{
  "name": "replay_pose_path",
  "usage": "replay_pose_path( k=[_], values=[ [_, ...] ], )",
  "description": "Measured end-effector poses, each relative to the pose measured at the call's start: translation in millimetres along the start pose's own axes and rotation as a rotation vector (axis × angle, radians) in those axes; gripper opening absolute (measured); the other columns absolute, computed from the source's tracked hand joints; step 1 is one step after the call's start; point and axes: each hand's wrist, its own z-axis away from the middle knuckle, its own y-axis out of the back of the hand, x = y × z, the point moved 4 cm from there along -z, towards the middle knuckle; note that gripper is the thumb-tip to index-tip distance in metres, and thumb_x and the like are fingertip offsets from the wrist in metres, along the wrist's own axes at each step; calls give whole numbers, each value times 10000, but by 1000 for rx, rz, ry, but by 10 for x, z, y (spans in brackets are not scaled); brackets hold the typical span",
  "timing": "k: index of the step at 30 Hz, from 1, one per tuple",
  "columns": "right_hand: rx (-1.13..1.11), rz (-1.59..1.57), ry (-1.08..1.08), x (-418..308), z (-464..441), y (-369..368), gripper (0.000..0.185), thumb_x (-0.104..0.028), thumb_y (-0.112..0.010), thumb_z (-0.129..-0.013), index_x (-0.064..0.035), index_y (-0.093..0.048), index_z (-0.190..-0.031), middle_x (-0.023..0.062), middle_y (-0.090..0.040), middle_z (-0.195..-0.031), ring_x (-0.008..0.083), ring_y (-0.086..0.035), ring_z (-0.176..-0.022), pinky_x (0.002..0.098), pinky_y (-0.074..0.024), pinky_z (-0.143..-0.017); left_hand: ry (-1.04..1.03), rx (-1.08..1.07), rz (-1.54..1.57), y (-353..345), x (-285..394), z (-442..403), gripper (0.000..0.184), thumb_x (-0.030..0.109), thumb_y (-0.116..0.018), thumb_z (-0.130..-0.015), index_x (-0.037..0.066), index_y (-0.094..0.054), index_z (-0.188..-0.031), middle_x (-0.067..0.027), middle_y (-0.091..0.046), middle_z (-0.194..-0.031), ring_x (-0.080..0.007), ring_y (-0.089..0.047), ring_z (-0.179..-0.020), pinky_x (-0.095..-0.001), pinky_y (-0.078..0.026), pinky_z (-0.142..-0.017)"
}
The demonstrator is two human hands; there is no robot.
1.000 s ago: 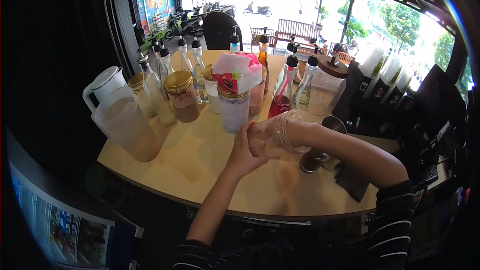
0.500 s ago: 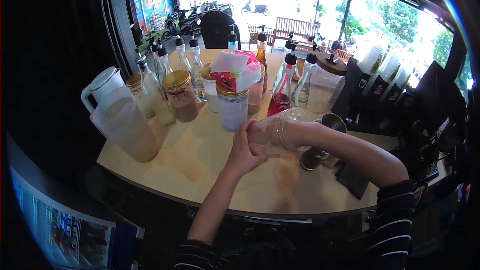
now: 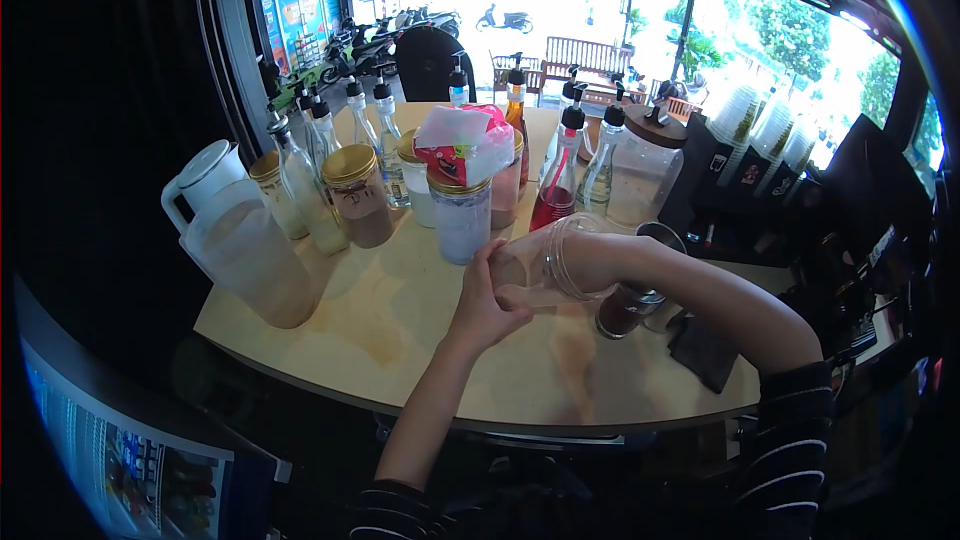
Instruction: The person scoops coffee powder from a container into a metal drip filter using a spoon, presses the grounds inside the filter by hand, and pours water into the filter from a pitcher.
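see-through jar [image 3: 548, 292] tipped sideways over the tabletop [image 3: 470, 375], ridged rings round its mouth, left hand [image 3: 487, 305] half-curled and gripping the base end, right hand [image 3: 574, 262] shoved inside — tbh can't tell how open or holding what

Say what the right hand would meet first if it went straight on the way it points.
Probably the inner base of the clear jar it reaches into, near the left hand; depth through the wall is unclear.
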Motion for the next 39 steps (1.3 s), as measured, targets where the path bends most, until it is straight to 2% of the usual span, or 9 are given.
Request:
replay_pose_path(
  k=[3,5,8,14,21,23,29,33,39],
  values=[
    [72,-132,-22,-47,89,111,301,-152,-652,-774,-106,-662,-1071,58,-655,-898,168,-610,-798,324,-473,-696,2,6,-27,10,27,0,987,112,-792,-534,44,-281,-1376,-188,-405,-1324,-342,-406,-1257,-406,-351,-1065],
    [281,-426,-80,-50,167,206,276,-141,-674,-753,-70,-671,-1020,111,-660,-868,250,-622,-793,377,-473,-737,-5,16,-21,12,42,0,972,106,-790,-538,45,-288,-1368,-189,-413,-1316,-342,-407,-1257,-404,-356,-1061],
    [266,-521,-147,-191,291,454,233,-110,-650,-733,-29,-676,-949,145,-658,-870,307,-620,-784,401,-470,-755,6,9,-7,4,35,-2,961,98,-788,-541,46,-292,-1362,-190,-415,-1314,-341,-412,-1252,-403,-358,-1058],
    [302,-472,-104,-171,339,484,192,-60,-579,-662,27,-670,-806,190,-619,-751,311,-609,-762,397,-466,-738,44,0,-22,7,86,5,967,85,-784,-545,50,-277,-1367,-191,-412,-1320,-337,-412,-1249,-402,-371,-1046],
    [362,-568,-41,-170,465,578,187,-68,-576,-658,52,-657,-777,199,-597,-718,316,-589,-717,402,-457,-698,49,4,2,-20,41,16,974,100,-793,-554,68,-271,-1376,-193,-405,-1332,-345,-408,-1249,-413,-369,-1044],
    [239,-546,-87,-183,513,608,213,-23,-544,-740,17,-691,-889,130,-643,-744,228,-607,-689,360,-480,-702,33,24,-7,-26,8,19,976,118,-796,-558,74,-270,-1379,-196,-402,-1332,-352,-407,-1248,-420,-372,-1038],
    [374,-860,-163,-23,656,525,214,-47,-559,-794,12,-695,-949,38,-669,-770,90,-565,-626,271,-463,-605,-3,54,-98,0,93,24,984,155,-814,-562,72,-272,-1379,-209,-410,-1309,-368,-412,-1239,-433,-385,-1025],
    [327,-1013,-320,-13,866,572,200,-60,-563,-844,-3,-694,-983,9,-661,-763,51,-538,-601,222,-435,-541,86,51,-83,28,157,32,989,171,-826,-561,67,-274,-1376,-215,-419,-1292,-359,-435,-1223,-433,-396,-1015],
    [599,-1329,-323,176,1091,317,168,-75,-586,-889,2,-675,-1008,-6,-649,-763,15,-496,-574,182,-397,-506,43,64,-56,6,69,20,997,177,-841,-562,44,-270,-1369,-204,-428,-1288,-327,-455,-1221,-411,-409,-1003]
  ],
)
